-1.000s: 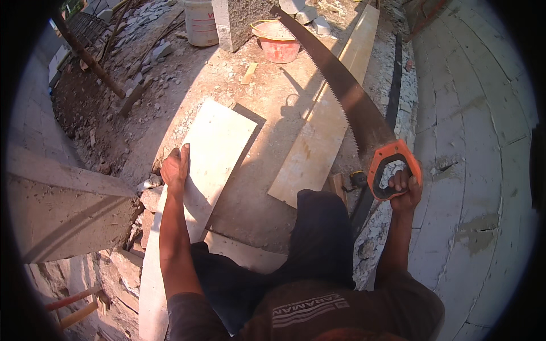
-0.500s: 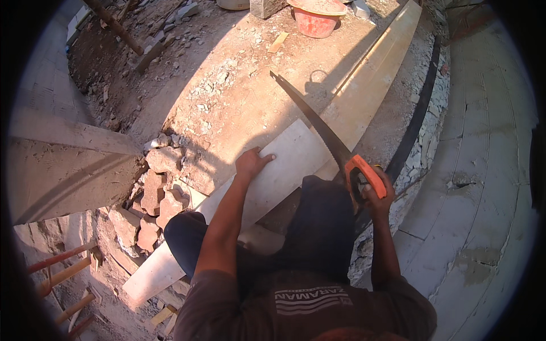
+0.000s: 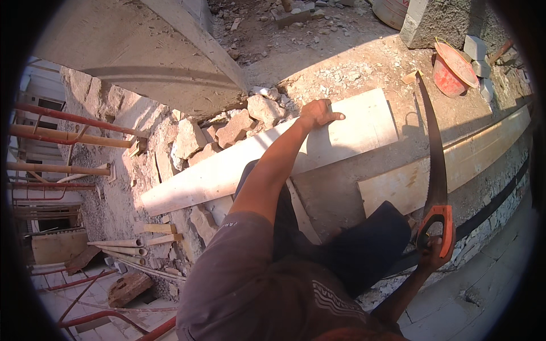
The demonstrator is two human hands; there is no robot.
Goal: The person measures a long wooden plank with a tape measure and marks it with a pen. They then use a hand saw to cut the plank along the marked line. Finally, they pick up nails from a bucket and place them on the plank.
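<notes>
A long pale board (image 3: 227, 167) slants from the lower left, past my left thigh, up to its square end on the sunlit ground. My left hand (image 3: 321, 112) grips its far edge, fingers curled over and thumb lying on the top face. In my right hand (image 3: 437, 253), at the right, is a handsaw (image 3: 436, 153) held by its orange and black handle. Its long dark blade points away from me, apart from the board's end. Under the blade and beyond it runs a second long plank (image 3: 483, 150). My bent knee covers part of the ground beside that plank's near end.
Broken stone blocks (image 3: 233, 128) lie along the board's far edge, below a large concrete slab (image 3: 165, 62). A tilted reddish bucket (image 3: 452, 71) is at the far right. Red and tan poles (image 3: 79, 131) stick in from the left, above pipes (image 3: 122, 250).
My view has turned left. The board has shifted away from the second plank, which its end overlapped before; ground now shows between them. My left hand stays on the board, my right on the saw.
</notes>
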